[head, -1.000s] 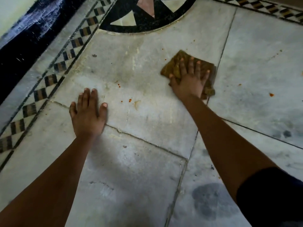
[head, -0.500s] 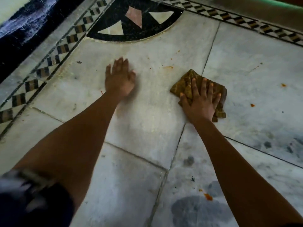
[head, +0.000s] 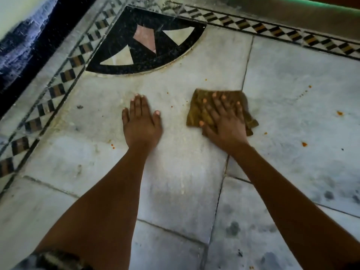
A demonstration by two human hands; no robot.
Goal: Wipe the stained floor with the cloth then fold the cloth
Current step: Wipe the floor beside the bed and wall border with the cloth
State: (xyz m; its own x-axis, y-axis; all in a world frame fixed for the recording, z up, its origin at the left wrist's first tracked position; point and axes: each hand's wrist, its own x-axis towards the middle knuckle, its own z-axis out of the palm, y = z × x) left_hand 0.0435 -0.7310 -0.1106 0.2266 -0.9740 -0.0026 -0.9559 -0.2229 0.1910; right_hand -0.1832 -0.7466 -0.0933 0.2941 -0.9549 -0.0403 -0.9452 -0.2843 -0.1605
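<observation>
Marble floor (head: 175, 182): pale grey slabs with dark joints; a checkered border runs along its left and far edges, and a black quarter-circle inlay (head: 142, 45) fills the far left corner.
Cloth (head: 196, 110): mustard-brown, crumpled flat on the floor, across a joint between two slabs, toward the far edge.
Right hand (head: 224, 121): lies palm down on the cloth; its fingers (head: 218, 103) are spread and straight, pressing the cloth, not curled round it.
Left hand (head: 141, 121): flat on the bare floor, just beside the cloth but apart from it; fingers straight and close together, holding nothing.
Stains (head: 340, 113): small orange spots on the slab right of the cloth, and some between the two hands.
Dark smudges (head: 232, 228): grey marks on the near right slabs.
</observation>
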